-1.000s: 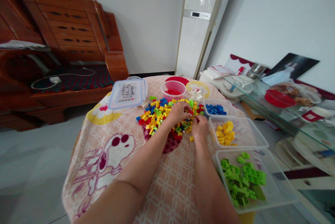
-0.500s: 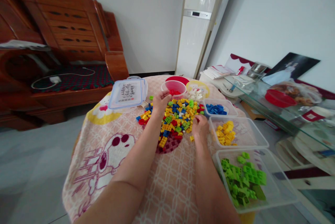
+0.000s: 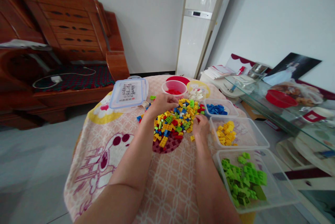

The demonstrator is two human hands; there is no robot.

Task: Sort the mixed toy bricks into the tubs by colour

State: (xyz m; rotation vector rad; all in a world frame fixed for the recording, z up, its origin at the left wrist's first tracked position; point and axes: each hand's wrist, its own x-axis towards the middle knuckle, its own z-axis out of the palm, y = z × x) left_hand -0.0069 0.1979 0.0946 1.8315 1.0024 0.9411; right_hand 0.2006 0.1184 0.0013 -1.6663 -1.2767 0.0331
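Note:
A mixed pile of toy building bricks [image 3: 167, 126] in yellow, red, blue, green and white lies mid-table. My left hand [image 3: 163, 103] hovers over its far left part, fingers stretched to the right and apparently holding nothing. Just behind that hand stands a clear round tub [image 3: 174, 85] with red bricks in it. At the pile's right edge my right hand [image 3: 201, 125] is closed, its fingers curled around a small dark red brick [image 3: 198, 120]. A loose yellow brick [image 3: 192, 138] lies beside this hand. White bricks [image 3: 195, 94] form a small heap behind the pile.
Along the right stand clear boxes of blue bricks [image 3: 216, 109], yellow bricks [image 3: 226, 133] and green bricks [image 3: 243, 178]. A lidded box [image 3: 128, 93] lies at the back left. Behind the tub is a red round dish [image 3: 180, 78]. A glass shelf [image 3: 259, 98] adjoins the table's right.
My left hand has moved from the front of the round tub to the right and nearer, over the pile. My right hand has stayed in nearly the same place.

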